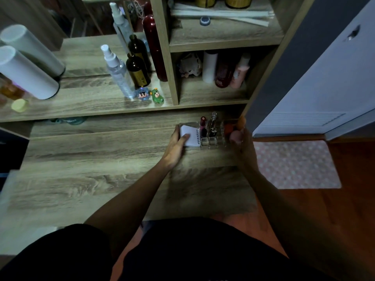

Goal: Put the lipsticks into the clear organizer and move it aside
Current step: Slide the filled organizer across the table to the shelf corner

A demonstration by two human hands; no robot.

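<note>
The clear organizer [212, 140] stands on the wooden desk at its far right, close under the shelf unit. A dark red lipstick [203, 126] and a black-and-clear lipstick [213, 125] stand upright in its slots. A white box labelled "4U2skin" [189, 136] fills its left end. My left hand [178, 141] grips that left end, thumb on the white box. My right hand [241, 138] holds the organizer's right end, where orange and pink items [233, 129] are blurred against the fingers.
The desk [91, 169] is a wood-grain surface. On the shelf behind stand a spray bottle [118, 73], a brown bottle [138, 71], two small figurines [151, 95] and white cylinders [28, 72]. A pink mat [294, 163] lies on the floor at the right.
</note>
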